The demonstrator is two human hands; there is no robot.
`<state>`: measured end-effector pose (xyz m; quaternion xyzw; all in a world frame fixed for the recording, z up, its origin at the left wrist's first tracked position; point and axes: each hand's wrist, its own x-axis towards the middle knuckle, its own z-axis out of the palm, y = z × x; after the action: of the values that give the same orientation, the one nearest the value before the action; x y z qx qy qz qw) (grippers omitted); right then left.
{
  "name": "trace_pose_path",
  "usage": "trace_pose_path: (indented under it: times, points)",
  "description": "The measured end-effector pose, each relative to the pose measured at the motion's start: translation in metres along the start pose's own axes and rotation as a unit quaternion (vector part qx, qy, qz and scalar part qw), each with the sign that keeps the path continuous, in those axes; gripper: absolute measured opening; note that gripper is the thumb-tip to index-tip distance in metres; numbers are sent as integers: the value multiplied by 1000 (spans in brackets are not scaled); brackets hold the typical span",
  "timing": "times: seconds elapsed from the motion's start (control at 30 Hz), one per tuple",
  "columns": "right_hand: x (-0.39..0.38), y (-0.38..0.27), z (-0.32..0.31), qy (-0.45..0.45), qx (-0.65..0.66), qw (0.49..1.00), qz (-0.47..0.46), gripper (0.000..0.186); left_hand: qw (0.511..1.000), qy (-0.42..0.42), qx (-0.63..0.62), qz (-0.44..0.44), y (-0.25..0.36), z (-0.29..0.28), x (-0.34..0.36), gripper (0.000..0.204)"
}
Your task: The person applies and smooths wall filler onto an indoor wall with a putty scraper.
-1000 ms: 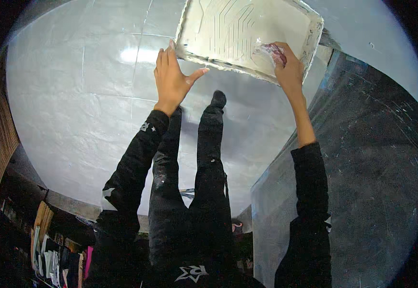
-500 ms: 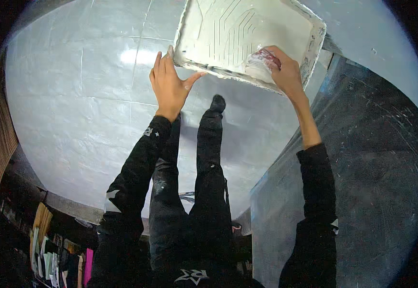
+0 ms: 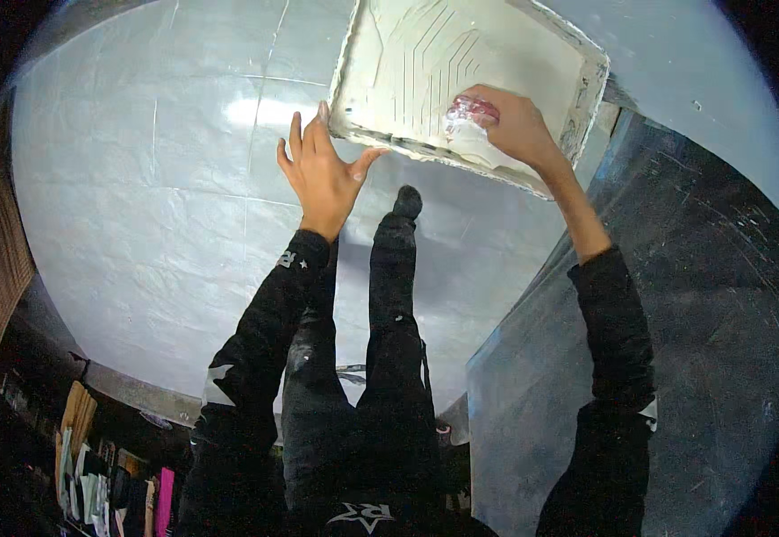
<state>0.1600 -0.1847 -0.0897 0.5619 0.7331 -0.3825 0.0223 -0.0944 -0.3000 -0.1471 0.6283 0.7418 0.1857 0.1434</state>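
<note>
Gripping what may be a paint-smeared red brush (image 3: 473,111), the right hand (image 3: 516,125) is pointing it toward nine o'clock inside the tray (image 3: 589,89); the left hand (image 3: 325,177), fingers spread, is framing the eight-o'clock corner.

The white tray (image 3: 432,154) is cut off above.

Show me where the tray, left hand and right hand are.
Tray (image 3: 593,88): head view, on its right wall.
Left hand (image 3: 324,183): head view, on its back.
Right hand (image 3: 520,131): head view, on its back.
</note>
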Motion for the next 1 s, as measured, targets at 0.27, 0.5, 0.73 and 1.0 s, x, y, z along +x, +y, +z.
trace_pose_path:
  times: [0.27,0.5,0.73,1.0]
  points:
    - [1,3,-5,-49,156,986,-22,36,998,-42,-54,10,0,-8,3,102]
    - [-48,-75,-38,-16,403,909,103,41,993,-44,-88,58,2,-53,4,96]
    - [-114,-141,-117,173,571,799,79,44,979,5,-177,105,49,-135,25,78]
    - [-217,-238,-246,306,611,729,-25,40,943,76,-243,215,153,-280,80,62]
